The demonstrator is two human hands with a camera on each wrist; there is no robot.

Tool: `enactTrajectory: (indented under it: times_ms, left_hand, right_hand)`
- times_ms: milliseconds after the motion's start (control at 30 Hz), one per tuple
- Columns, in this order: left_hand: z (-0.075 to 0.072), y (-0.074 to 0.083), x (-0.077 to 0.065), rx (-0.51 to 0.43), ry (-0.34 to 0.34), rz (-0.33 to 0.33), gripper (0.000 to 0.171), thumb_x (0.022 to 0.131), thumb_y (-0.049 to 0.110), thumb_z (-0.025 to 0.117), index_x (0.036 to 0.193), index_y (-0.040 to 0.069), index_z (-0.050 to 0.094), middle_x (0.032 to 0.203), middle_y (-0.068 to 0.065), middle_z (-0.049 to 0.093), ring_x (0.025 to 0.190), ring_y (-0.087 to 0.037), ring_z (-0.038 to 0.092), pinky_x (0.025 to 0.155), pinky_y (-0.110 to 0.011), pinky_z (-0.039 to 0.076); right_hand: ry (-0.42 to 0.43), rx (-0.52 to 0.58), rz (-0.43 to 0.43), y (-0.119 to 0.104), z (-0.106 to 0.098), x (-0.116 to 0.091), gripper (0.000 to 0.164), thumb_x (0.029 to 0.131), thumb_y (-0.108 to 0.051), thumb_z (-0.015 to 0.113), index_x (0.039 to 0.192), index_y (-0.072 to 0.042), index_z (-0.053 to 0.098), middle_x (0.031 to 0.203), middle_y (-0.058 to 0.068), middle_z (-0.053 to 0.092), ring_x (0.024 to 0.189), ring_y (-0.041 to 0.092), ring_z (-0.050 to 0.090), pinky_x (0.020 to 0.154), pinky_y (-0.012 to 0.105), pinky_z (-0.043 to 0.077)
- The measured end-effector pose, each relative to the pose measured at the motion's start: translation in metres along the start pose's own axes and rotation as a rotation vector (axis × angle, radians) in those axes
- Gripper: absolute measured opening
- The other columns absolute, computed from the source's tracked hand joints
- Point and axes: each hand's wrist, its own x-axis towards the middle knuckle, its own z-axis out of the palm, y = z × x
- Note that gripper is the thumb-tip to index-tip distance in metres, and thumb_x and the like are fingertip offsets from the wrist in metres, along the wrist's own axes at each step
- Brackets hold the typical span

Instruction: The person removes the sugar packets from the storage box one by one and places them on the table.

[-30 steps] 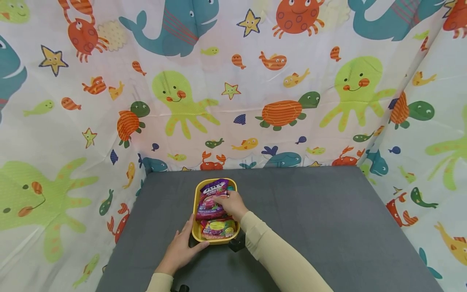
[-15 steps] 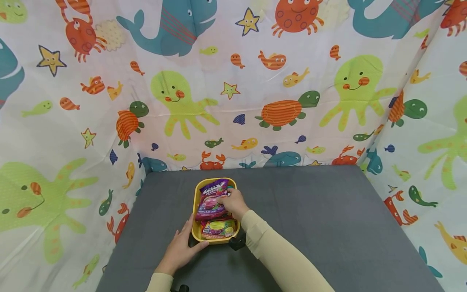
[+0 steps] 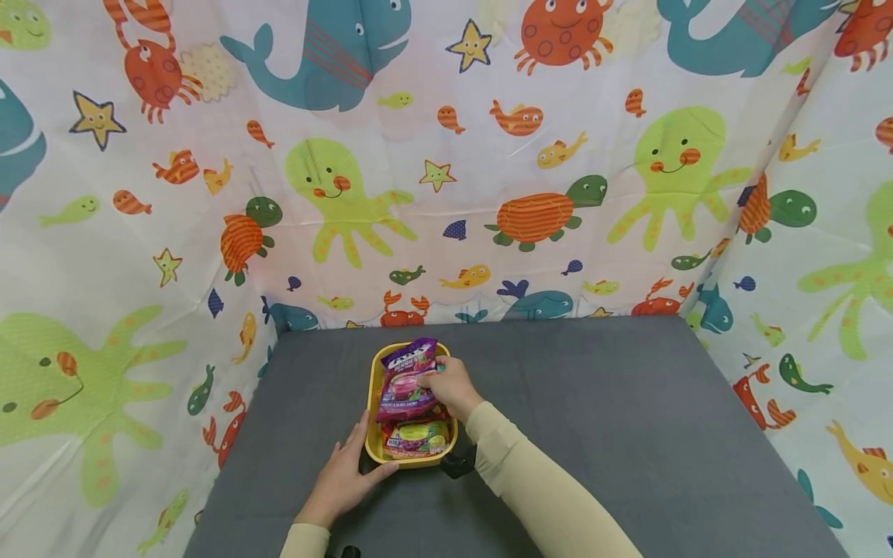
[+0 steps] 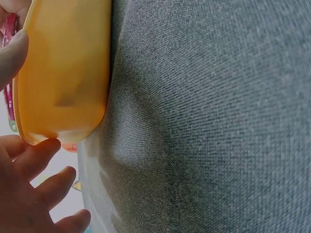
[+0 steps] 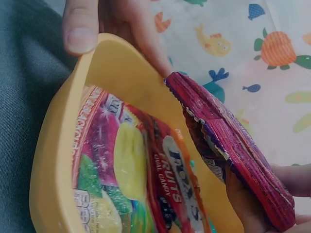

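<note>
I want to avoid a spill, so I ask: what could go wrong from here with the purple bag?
The right hand pinches the purple bag by one side, so it might slip. The bag is tilted over the yellow box, so it could catch on the box. The left hand rests around only one corner of the box, so a bump might turn it.

Even light, soft shadows, dimmer wrist views

Candy bag held in right hand, to that hand's left, over the tub. Other packets inside tub, nearer the person than right hand. Tub on table, ahead-right of left hand, touching it. Curtain behind table, beyond both hands.
</note>
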Motion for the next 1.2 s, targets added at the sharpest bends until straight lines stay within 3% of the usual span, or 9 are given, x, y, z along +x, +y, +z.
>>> enactTrajectory:
  times_ms: [467, 767, 1200]
  left_hand:
    - [0.002, -0.002, -0.002, -0.001, -0.014, -0.005, 0.110, 0.073, 0.075, 0.058, 0.154, 0.028, 0.003, 0.156, -0.015, 0.024, 0.140, -0.037, 0.030, 0.115, -0.062, 0.012]
    - [0.000, -0.001, -0.001, -0.008, -0.004, 0.009, 0.110, 0.072, 0.074, 0.060, 0.154, 0.027, 0.004, 0.156, -0.012, 0.025, 0.142, -0.035, 0.028, 0.115, -0.061, 0.010]
    - [0.000, -0.001, 0.000, -0.009, 0.002, 0.004, 0.109, 0.072, 0.075, 0.059, 0.154, 0.029, 0.005, 0.156, -0.012, 0.026, 0.143, -0.035, 0.026, 0.115, -0.062, 0.010]
  right_hand:
    - [-0.067, 0.110, -0.034, -0.008, -0.015, -0.008, 0.056, 0.091, -0.013, 0.063, 0.142, -0.004, 0.041, 0.109, 0.013, 0.065, 0.086, 0.019, 0.068, 0.075, 0.035, 0.058]
    - [-0.032, 0.109, -0.039, -0.008, -0.030, -0.008, 0.067, 0.090, -0.014, 0.065, 0.147, -0.004, 0.031, 0.120, 0.016, 0.060, 0.094, 0.019, 0.066, 0.080, 0.035, 0.058]
    - [-0.023, 0.157, -0.032, -0.015, -0.049, -0.011, 0.065, 0.090, -0.014, 0.065, 0.146, -0.007, 0.033, 0.114, 0.014, 0.064, 0.088, 0.018, 0.068, 0.076, 0.034, 0.059]
